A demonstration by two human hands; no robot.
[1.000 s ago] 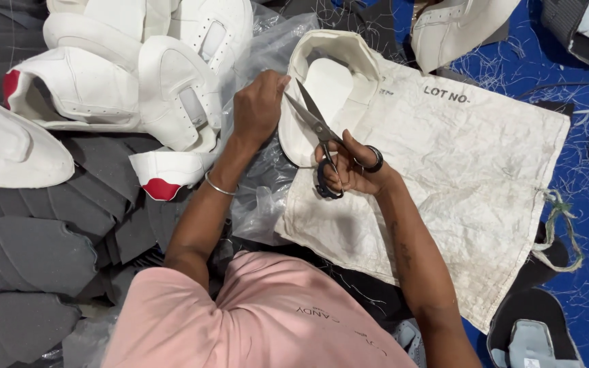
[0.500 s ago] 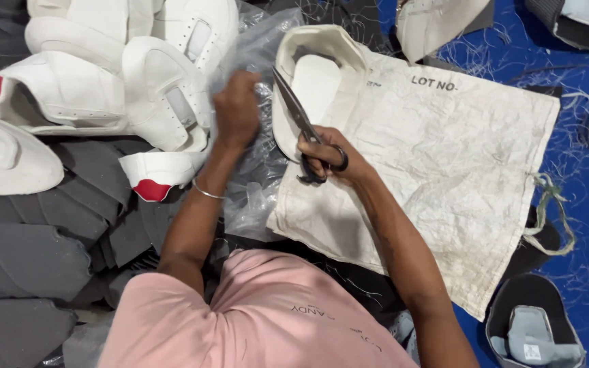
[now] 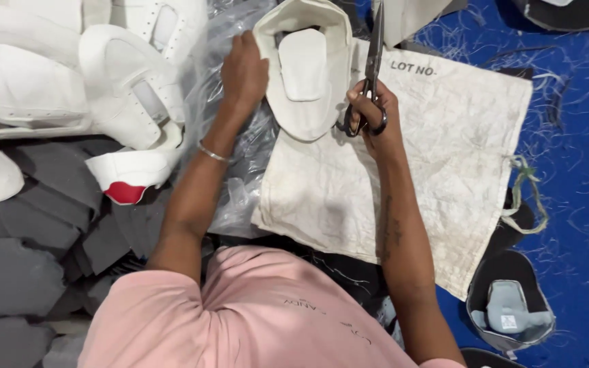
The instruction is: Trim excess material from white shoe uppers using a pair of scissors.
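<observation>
White padded piece [image 3: 305, 75] on cloth sack [image 3: 431, 170]: left hand [image 3: 243, 68] clamped on edge; right hand [image 3: 373, 116] clamped on scissors [image 3: 374, 61].

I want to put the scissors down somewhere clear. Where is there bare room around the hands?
The white sack is bare right of the right hand, out to the blue floor. Left of the left hand it is crowded: plastic wrap, white pads, grey foam pieces.

- The scissors [image 3: 373, 65] run off the top edge, so the blade tips aren't visible.
- Left hand [image 3: 243, 71] covers the left rim of the white padded piece [image 3: 303, 75] (fingers curl out of sight).
- White pads [image 3: 69, 82] at upper left are cut by the frame.
- Lettering on the pink shirt [image 3: 260, 320] is too small to read.
</observation>
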